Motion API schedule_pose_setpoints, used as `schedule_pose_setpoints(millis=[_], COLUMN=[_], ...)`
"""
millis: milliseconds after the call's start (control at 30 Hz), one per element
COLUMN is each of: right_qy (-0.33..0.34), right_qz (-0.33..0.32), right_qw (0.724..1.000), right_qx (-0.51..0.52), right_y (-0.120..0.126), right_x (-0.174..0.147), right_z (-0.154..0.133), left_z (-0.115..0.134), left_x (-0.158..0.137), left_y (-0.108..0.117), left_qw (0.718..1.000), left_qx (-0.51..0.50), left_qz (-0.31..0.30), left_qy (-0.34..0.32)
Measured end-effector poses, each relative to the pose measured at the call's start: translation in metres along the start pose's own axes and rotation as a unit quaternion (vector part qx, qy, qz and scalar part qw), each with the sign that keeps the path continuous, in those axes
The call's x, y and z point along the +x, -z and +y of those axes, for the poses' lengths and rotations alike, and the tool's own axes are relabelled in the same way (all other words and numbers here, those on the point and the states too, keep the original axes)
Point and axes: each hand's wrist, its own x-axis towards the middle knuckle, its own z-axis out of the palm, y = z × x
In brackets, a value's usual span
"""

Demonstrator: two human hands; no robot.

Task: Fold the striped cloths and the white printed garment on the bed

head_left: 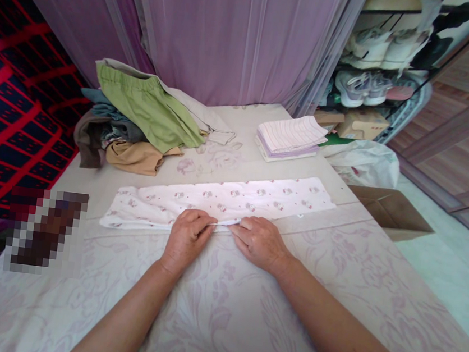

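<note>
A white garment [215,199] with small printed figures lies folded into a long strip across the table; whether it is trousers or a top I cannot tell. At the middle of its near edge, my left hand [188,237] pinches the fabric between thumb and fingers. Close beside it on the right, my right hand [258,241] is closed on the same edge. A short stretch of raised hem shows between the two hands. The strip's left end looks thicker and rounded, while its right end lies flat.
A flower-patterned cloth [211,309] covers the table. Crumpled clothes, with green shorts [150,101] on top, are heaped at the back left. A folded stack [289,137] sits back right. Beyond the right edge are a brown box [395,211] and shoe shelves [369,67].
</note>
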Motion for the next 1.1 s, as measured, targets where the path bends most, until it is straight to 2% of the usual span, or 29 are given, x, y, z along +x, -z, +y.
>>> schedule_pose_setpoints(millis=[267,633,800,1100], right_qy=[-0.024,-0.105,-0.117,-0.156], right_qz=[0.02,0.032,0.026,0.026], right_qw=[0.999,0.994,0.992,0.987], right_qx=[0.008,-0.021,-0.03,-0.034], right_y=[-0.0031,-0.007,-0.007,-0.0062], right_x=[-0.0014,0.0058,0.0059,0.006], right_z=[0.0016,-0.0045,-0.004,-0.0063], left_z=[-0.0003,0.001,0.0002,0.0061], left_x=[0.0012,0.0029,0.0029,0.0042], left_y=[0.0008,0.0022,0.0,0.0015], left_qw=[0.998,1.0,0.999,0.995], left_qx=[0.04,-0.009,0.026,0.081], left_qz=[-0.038,0.0,-0.035,-0.054], left_qy=[-0.008,0.005,0.008,-0.013])
